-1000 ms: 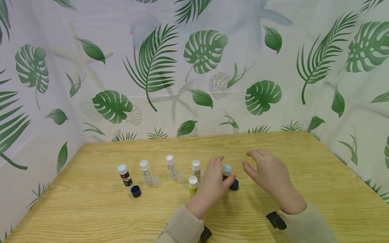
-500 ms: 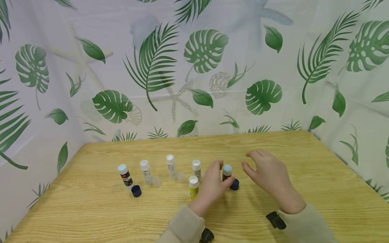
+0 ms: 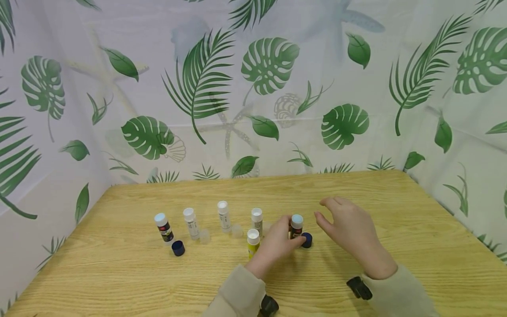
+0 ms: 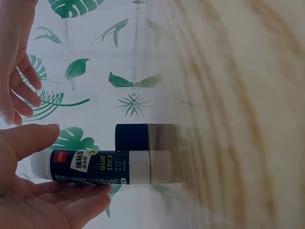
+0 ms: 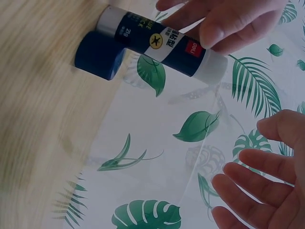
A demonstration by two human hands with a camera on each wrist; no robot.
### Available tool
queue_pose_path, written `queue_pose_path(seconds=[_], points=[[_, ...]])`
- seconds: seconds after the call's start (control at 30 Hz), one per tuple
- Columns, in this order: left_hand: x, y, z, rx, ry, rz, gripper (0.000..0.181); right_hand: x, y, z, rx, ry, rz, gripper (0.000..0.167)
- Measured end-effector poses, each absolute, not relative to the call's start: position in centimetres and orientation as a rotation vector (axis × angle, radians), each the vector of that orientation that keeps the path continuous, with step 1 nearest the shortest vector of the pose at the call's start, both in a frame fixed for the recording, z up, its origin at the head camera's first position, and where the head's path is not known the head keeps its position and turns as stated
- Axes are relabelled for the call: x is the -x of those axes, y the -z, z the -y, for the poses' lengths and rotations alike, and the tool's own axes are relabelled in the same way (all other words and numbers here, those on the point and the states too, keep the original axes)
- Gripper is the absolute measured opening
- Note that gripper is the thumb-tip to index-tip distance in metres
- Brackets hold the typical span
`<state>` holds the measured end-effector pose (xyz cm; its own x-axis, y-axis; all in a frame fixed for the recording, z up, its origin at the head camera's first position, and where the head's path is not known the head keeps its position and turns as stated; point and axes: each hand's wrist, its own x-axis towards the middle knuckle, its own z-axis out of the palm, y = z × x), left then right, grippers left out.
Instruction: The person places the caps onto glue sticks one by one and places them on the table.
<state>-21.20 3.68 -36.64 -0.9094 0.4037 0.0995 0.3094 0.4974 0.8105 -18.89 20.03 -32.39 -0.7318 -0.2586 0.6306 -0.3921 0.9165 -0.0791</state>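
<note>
A dark-blue glue stick (image 3: 296,227), uncapped, stands upright on the table, with its navy cap (image 3: 306,240) beside it. Around this stick, my left hand (image 3: 274,243) spreads its thumb and fingers on either side. In the left wrist view the thumb is straight and apart from the glue stick (image 4: 90,167), with the fingers lying along its other side; whether they touch it I cannot tell. My right hand (image 3: 354,231) hovers to the right of the cap, fingers relaxed and holding nothing. A yellow glue stick (image 3: 253,242) is partly hidden behind my left wrist.
More uncapped glue sticks stand to the left: one grey-labelled (image 3: 257,220), two white ones (image 3: 224,216) and another dark one (image 3: 164,229). Between them lie a navy cap (image 3: 178,248) and clear caps (image 3: 204,237). A leaf-print cloth (image 3: 277,141) hangs behind the wooden table (image 3: 119,281).
My left hand has come slightly lower around the dark-blue glue stick, and more of its label shows now. The right hand stays nearly in place.
</note>
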Motion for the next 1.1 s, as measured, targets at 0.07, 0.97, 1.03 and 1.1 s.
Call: queue_pose_path(seconds=[0.07, 0.97, 1.03, 1.1], points=[[21.23, 36.69, -3.62, -0.629, -1.369, -2.627, 0.042, 18.88, 32.36, -20.01, -0.463, -0.271, 2.426, 0.024], [21.09, 36.83, -3.24, -0.684, -1.254, -2.696, 0.018, 19.0, 32.46, -20.07, -0.464, -0.257, 2.432, 0.023], [21.09, 36.83, -3.27, -0.691, -1.242, -2.706, 0.017, 18.99, 32.48, -20.06, -0.462, -0.261, 2.433, 0.023], [21.08, 36.79, -3.29, -0.697, -1.225, -2.724, 0.017, 18.99, 32.47, -20.05, -0.459, -0.263, 2.434, 0.023]])
